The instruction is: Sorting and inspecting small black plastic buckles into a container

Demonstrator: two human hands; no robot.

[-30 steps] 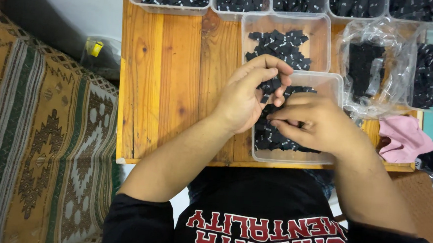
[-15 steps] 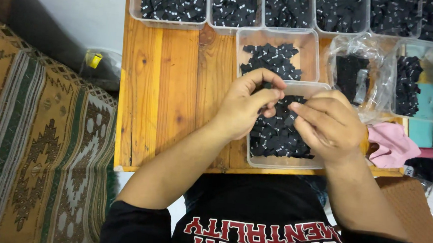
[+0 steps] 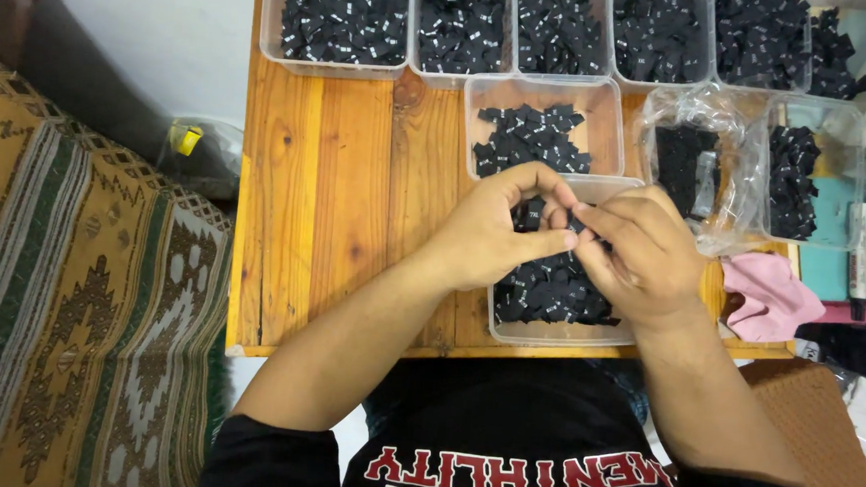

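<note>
Your left hand [image 3: 488, 239] and right hand [image 3: 643, 254] meet fingertip to fingertip, both grips pinched shut on a small black fabric label [image 3: 533, 216] held over the clear plastic tub of black labels [image 3: 550, 293] at the near edge of the wooden counter [image 3: 336, 197]. A second clear tub [image 3: 538, 130] sits just behind. Beside your right hand lie a crinkled clear bag [image 3: 693, 169] and a pink cloth [image 3: 768, 297].

Bare table [image 3: 336, 197] left; tubs [image 3: 336, 65] crowd right.

Matt black woven cloth labels [image 3: 551, 286] fill clear glossy plastic tubs [image 3: 558, 331] — on a smooth, varnished wooden table [image 3: 326, 197].
</note>
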